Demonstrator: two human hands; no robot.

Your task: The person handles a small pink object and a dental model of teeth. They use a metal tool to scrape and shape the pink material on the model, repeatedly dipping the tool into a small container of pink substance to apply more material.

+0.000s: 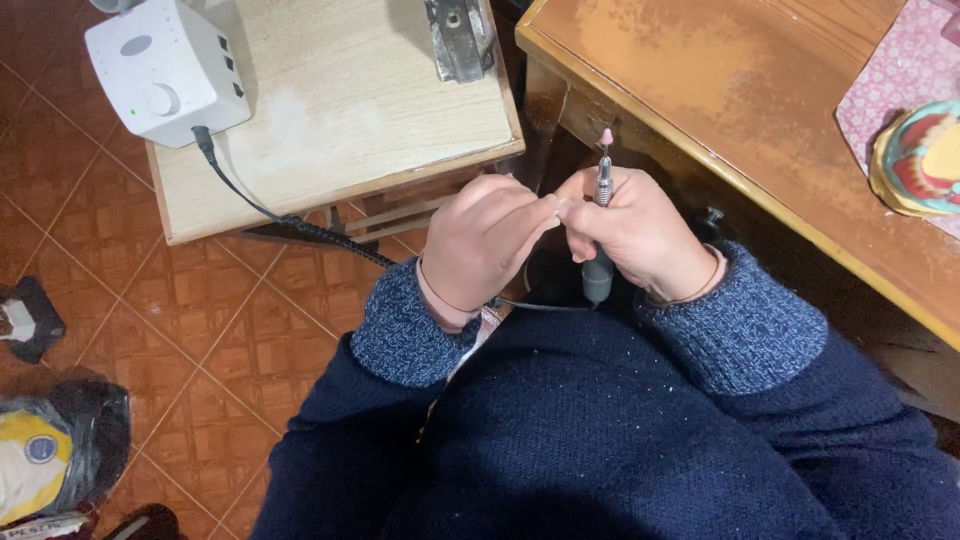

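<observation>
My right hand (640,235) grips a slim grey rotary handpiece (600,240) held upright, its small pink grinding tip (606,136) pointing away from me. My left hand (480,240) is curled, its fingertips meeting the right hand's fingers beside the handpiece shaft. Whether the left hand pinches anything small is hidden. A black cable (300,225) runs from the handpiece under my hands to a white control box (165,65) on a small wooden stool (350,110).
A metal clamp part (458,38) lies at the stool's far edge. A worn wooden table (720,110) stands to the right with a patterned pink mat (905,75) and a colourful round dish (920,160). Bags (55,440) lie on the tiled floor (200,330) at left.
</observation>
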